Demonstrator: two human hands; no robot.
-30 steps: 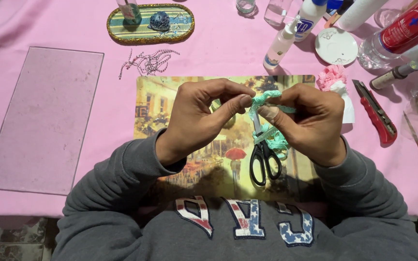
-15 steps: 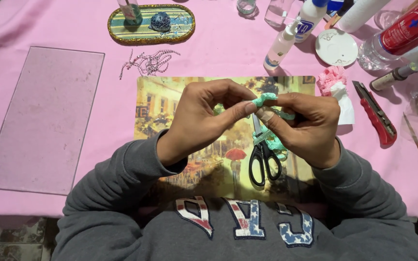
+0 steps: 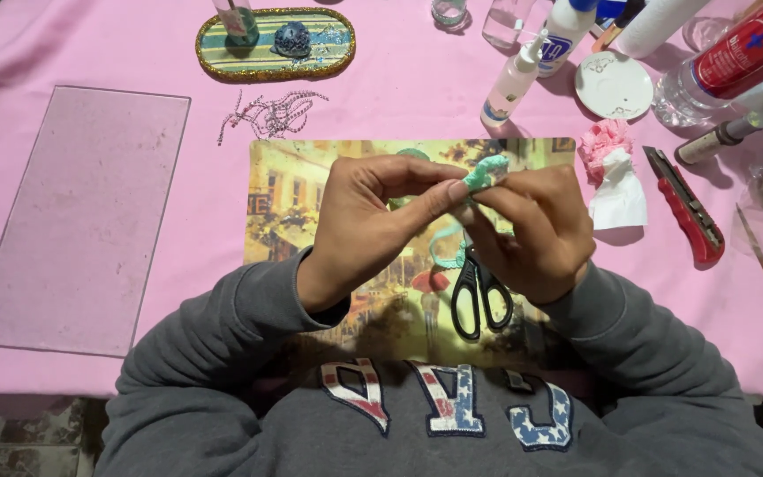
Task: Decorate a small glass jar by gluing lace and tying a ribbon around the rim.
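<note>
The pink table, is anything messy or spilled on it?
Nothing is spilled. The beaded chain lies in a loose tangle on the pink tablecloth, and a crumpled pink-and-white scrap sits beside the red utility knife. Both hands pinch a green ribbon piece.

The right hand (image 3: 532, 231) hides the scissors' (image 3: 480, 296) blades and most green ribbon (image 3: 486, 171).

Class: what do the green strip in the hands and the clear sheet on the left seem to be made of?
Green strip: probably crinkly paper or ribbon, matte; it holds ruffled folds between left hand and right hand.
Clear sheet: likely glass or acrylic, since the pink cloth shows through it.
</note>
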